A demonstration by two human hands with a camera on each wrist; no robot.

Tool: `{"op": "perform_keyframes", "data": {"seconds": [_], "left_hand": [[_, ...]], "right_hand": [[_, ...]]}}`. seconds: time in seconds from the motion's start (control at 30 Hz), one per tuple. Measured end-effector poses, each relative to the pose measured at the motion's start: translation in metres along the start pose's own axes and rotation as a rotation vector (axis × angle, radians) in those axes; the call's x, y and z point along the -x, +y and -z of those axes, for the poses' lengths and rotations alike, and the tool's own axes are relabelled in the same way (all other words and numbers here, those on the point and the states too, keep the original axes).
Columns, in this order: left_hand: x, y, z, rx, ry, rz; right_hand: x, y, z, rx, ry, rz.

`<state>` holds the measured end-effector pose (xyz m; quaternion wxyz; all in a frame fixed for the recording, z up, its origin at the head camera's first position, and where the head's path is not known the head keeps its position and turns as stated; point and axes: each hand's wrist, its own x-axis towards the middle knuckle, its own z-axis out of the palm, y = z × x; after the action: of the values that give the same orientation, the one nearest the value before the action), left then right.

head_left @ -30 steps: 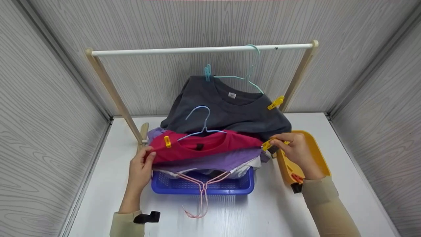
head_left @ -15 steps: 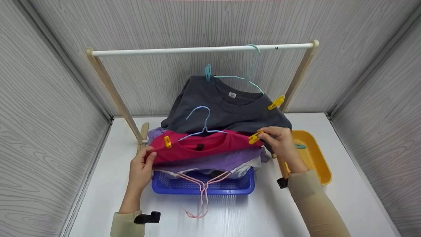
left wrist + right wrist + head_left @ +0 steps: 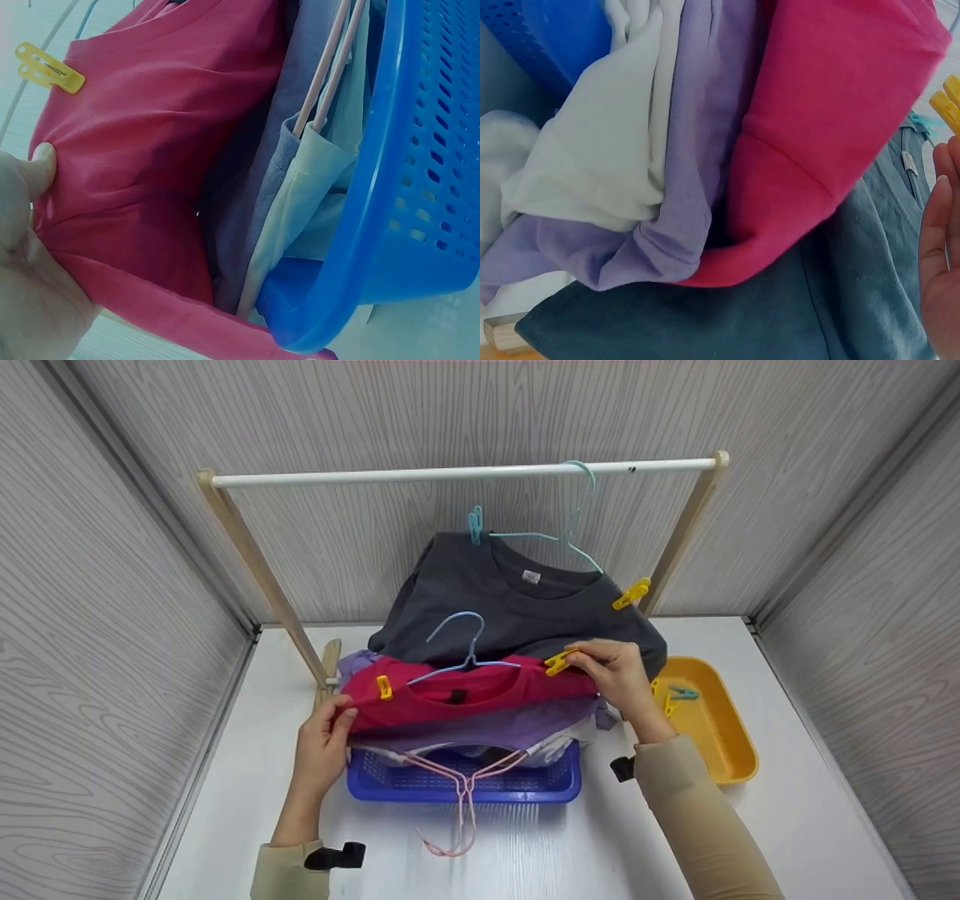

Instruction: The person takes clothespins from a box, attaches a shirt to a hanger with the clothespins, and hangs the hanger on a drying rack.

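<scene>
- Grey wood-grain walls (image 3: 375,405), behind and at both sides of the frame; plain white bench (image 3: 600,855) below.
- Rack (image 3: 251,551), one: wooden posts, white rail across the upper frame.
- T-shirt, dark grey (image 3: 487,592), centre, on a turquoise hanger (image 3: 528,535) hooked over the rail; white neck label (image 3: 531,577), print too small to read.
- Clips on it: blue peg (image 3: 475,525) at its upper left; yellow shoulder peg (image 3: 631,594) at its right.
- Red shirt (image 3: 420,709), mid-frame, in front of the dark grey shirt, with a pale blue hanger (image 3: 471,661) at its neck; dark neck label (image 3: 457,696), wording illegible.
- Small yellow peg (image 3: 384,688), on the red shirt, left of its neckline.
- Left hand (image 3: 322,739): thumb and fingers pinched on the red shirt's left edge.
- Right hand (image 3: 615,671): fingers clamped on a held yellow peg (image 3: 559,663), over the red shirt's right shoulder; whether peg meets cloth cannot be told.
- Purple garment (image 3: 465,727) and white garment (image 3: 551,751), beneath the red shirt, with pink hangers (image 3: 469,789), hooks pointing down the frame.
- Basket, blue, perforated (image 3: 480,796), lower centre, under the garments.
- Tray, yellow (image 3: 741,735), right of frame, containing a teal peg (image 3: 683,693) and yellow pegs (image 3: 670,705).
- Sleeves, beige (image 3: 705,817), one on each arm, lower frame.
</scene>
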<state>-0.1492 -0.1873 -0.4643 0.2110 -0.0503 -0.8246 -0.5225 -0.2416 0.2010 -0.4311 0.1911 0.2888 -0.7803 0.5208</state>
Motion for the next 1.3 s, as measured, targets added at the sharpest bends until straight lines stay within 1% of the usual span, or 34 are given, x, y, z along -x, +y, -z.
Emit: {"op": "perform_keyframes", "data": {"seconds": [0.13,0.27,0.37,0.47,0.53,0.6,0.67,0.73,0.83,0.97,1.03,1.1,1.2,1.3], "left_hand": [[0.0,0.0,0.0,0.015,-0.003,-0.002],[0.0,0.0,0.0,0.027,0.0,-0.016],[0.0,-0.002,0.0,0.035,-0.001,-0.017],[0.0,-0.004,0.0,0.041,0.0,-0.004],[0.0,-0.004,0.001,0.048,0.001,0.011],[0.001,-0.004,0.001,0.049,-0.002,0.028],[0.001,-0.003,0.002,0.045,-0.006,0.038],[0.001,-0.003,0.002,0.038,-0.008,0.039],[-0.001,-0.019,0.0,0.029,-0.004,0.032],[-0.003,-0.043,0.0,0.048,-0.013,0.023],[-0.003,-0.044,0.003,0.071,-0.028,0.027],[-0.003,-0.046,0.005,0.102,-0.04,0.048],[-0.005,-0.049,0.009,0.125,-0.059,0.071],[-0.009,-0.051,0.012,0.156,-0.07,0.077]], "right_hand": [[0.0,0.0,-0.003,0.019,-0.008,-0.007],[0.0,0.003,-0.007,0.037,-0.015,0.012],[0.0,0.004,-0.008,0.046,-0.04,0.011],[0.0,0.003,-0.008,0.051,-0.114,-0.056],[0.002,0.002,-0.006,0.027,-0.187,-0.139],[0.004,0.002,-0.004,-0.007,-0.248,-0.206],[0.006,0.004,-0.001,-0.04,-0.281,-0.232],[0.009,0.005,0.003,-0.056,-0.296,-0.234],[0.013,0.005,0.007,-0.054,-0.292,-0.205],[0.02,0.006,0.012,-0.065,-0.255,-0.166],[0.023,0.007,0.014,-0.071,-0.232,-0.149],[0.027,0.008,0.016,-0.063,-0.219,-0.156],[0.032,0.008,0.018,-0.029,-0.209,-0.167],[0.034,0.006,0.019,0.009,-0.192,-0.161]]}}
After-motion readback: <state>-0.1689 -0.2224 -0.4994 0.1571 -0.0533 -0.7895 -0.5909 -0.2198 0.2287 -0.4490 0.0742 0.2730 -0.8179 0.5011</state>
